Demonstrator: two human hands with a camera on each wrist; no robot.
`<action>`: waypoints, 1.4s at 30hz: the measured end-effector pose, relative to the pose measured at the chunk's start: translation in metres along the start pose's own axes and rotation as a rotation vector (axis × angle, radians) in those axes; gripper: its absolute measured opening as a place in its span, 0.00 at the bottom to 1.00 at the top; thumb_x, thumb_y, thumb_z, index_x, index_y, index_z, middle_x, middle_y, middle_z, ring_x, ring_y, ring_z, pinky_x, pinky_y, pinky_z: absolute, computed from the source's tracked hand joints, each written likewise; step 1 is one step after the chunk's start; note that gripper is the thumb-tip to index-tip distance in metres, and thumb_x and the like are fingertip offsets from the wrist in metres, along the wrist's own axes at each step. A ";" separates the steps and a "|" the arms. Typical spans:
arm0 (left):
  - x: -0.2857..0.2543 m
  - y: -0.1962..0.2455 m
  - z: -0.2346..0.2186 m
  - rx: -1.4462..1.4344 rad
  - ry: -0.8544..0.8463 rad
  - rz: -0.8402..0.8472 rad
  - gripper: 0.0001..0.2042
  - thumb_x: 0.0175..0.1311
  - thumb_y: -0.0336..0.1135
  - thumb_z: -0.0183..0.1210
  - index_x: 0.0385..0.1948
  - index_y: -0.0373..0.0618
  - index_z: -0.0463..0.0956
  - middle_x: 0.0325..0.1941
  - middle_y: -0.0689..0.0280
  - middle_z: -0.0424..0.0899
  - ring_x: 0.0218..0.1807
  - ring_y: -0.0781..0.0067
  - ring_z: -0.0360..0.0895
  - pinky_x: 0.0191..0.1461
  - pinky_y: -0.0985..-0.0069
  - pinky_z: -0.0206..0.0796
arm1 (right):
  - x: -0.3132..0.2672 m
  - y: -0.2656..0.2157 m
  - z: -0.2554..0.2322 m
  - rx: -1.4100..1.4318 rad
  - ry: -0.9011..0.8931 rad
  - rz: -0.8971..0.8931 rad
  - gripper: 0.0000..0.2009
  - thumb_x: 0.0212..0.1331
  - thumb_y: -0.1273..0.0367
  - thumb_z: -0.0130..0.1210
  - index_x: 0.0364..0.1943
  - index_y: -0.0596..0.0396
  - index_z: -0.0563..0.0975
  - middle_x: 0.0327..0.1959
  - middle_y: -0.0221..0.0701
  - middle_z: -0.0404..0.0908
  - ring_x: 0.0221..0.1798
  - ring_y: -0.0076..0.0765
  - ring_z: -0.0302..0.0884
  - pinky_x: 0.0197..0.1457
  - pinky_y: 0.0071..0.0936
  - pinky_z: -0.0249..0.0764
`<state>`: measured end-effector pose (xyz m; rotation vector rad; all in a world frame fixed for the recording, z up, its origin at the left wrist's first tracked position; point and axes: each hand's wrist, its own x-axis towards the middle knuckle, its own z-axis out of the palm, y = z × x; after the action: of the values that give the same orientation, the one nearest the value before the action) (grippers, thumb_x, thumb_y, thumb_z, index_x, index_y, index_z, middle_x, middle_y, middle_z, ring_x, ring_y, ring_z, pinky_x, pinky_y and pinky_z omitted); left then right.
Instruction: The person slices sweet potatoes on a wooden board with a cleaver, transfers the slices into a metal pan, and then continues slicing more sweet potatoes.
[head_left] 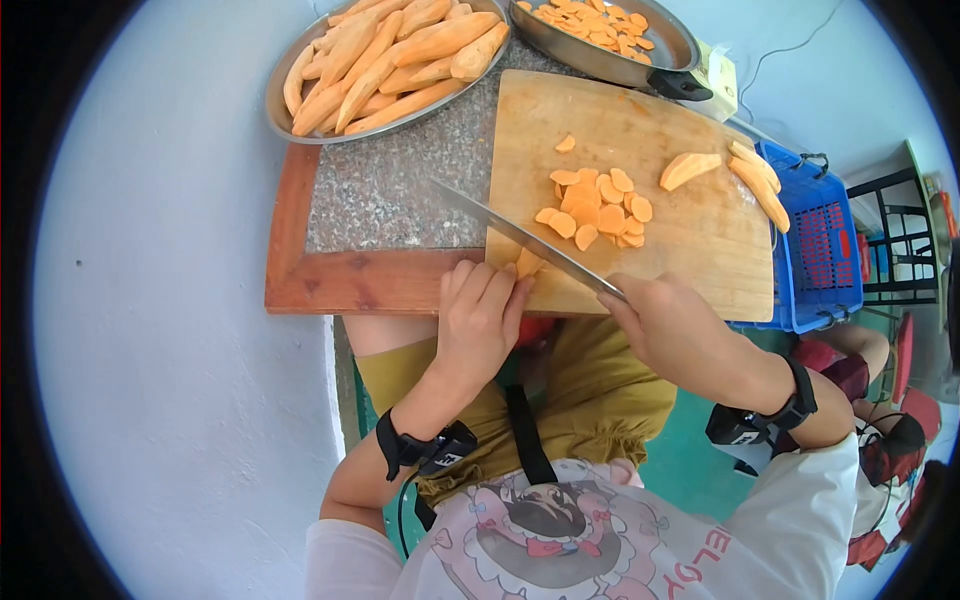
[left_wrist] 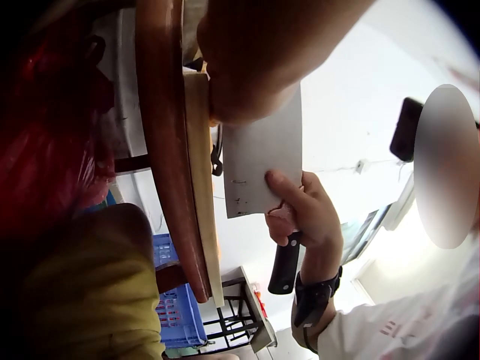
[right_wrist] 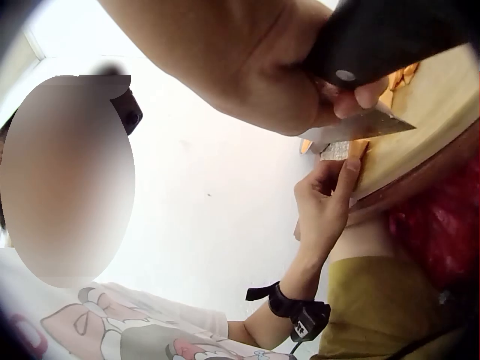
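Note:
My right hand (head_left: 672, 325) grips the black handle (left_wrist: 285, 264) of a cleaver (head_left: 530, 239), with the thumb lying against the broad blade. The blade slants across the near left part of a wooden cutting board (head_left: 690, 270). Beside it, my left hand (head_left: 478, 315) holds a peeled sweet potato piece (head_left: 527, 263) between thumb and fingers at the board's near left edge. Much of that piece is hidden behind hand and blade. A loose pile of orange slices (head_left: 590, 210) lies mid-board, with one slice (head_left: 565, 144) apart above it.
Cut sweet potato pieces (head_left: 690, 170) lie at the board's right. Behind stand a metal tray (head_left: 275, 115) heaped with peeled sweet potatoes and a black-handled pan (head_left: 690, 50) of slices. A blue crate (head_left: 815, 270) stands right of the table. A wall (head_left: 170, 300) borders the left.

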<state>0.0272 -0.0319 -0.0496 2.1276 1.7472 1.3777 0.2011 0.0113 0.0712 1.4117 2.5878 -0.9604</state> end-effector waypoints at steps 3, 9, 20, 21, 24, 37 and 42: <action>0.001 -0.001 0.000 -0.002 0.001 -0.001 0.06 0.47 0.25 0.62 0.24 0.38 0.73 0.23 0.61 0.71 0.29 0.59 0.67 0.33 0.68 0.57 | 0.003 -0.002 -0.001 -0.018 0.008 -0.004 0.10 0.59 0.71 0.45 0.24 0.64 0.70 0.15 0.52 0.70 0.23 0.60 0.70 0.26 0.45 0.67; 0.001 0.001 0.000 -0.009 0.012 0.010 0.06 0.47 0.25 0.62 0.23 0.39 0.73 0.22 0.61 0.70 0.28 0.59 0.66 0.32 0.68 0.57 | 0.017 0.006 0.009 -0.037 0.047 -0.061 0.09 0.55 0.73 0.47 0.24 0.66 0.72 0.18 0.52 0.72 0.25 0.60 0.72 0.29 0.45 0.69; -0.002 0.002 0.000 0.001 0.033 -0.018 0.05 0.49 0.27 0.61 0.25 0.38 0.74 0.22 0.61 0.71 0.28 0.60 0.67 0.32 0.68 0.57 | 0.012 0.006 0.000 0.053 0.059 -0.038 0.12 0.58 0.69 0.48 0.24 0.67 0.73 0.20 0.53 0.73 0.26 0.60 0.72 0.32 0.43 0.70; -0.003 0.001 0.000 0.003 0.035 -0.022 0.05 0.49 0.27 0.61 0.25 0.38 0.74 0.22 0.61 0.71 0.28 0.60 0.67 0.32 0.68 0.57 | 0.008 0.006 -0.001 0.037 0.075 -0.043 0.13 0.58 0.69 0.48 0.24 0.67 0.73 0.19 0.53 0.72 0.26 0.60 0.72 0.30 0.44 0.70; -0.003 0.002 0.001 -0.004 0.025 -0.029 0.05 0.49 0.27 0.61 0.25 0.38 0.74 0.23 0.61 0.71 0.28 0.59 0.67 0.33 0.68 0.57 | 0.000 0.004 0.001 -0.008 0.104 -0.035 0.13 0.59 0.69 0.48 0.22 0.66 0.72 0.17 0.53 0.71 0.25 0.60 0.71 0.29 0.44 0.69; -0.004 0.000 0.002 -0.006 0.052 -0.016 0.06 0.47 0.26 0.62 0.26 0.37 0.75 0.22 0.60 0.72 0.28 0.59 0.68 0.33 0.68 0.58 | -0.008 -0.002 -0.002 0.013 0.068 -0.028 0.09 0.59 0.70 0.48 0.25 0.62 0.71 0.14 0.50 0.70 0.21 0.58 0.71 0.25 0.46 0.67; -0.005 -0.002 0.002 -0.008 0.055 -0.016 0.06 0.47 0.26 0.62 0.26 0.37 0.75 0.22 0.61 0.71 0.28 0.60 0.68 0.33 0.69 0.58 | -0.007 0.001 0.001 0.006 0.078 -0.051 0.08 0.58 0.70 0.48 0.26 0.62 0.71 0.14 0.50 0.71 0.21 0.57 0.71 0.25 0.45 0.67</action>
<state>0.0278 -0.0342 -0.0547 2.0862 1.7708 1.4500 0.2055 0.0053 0.0722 1.4194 2.6910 -0.9390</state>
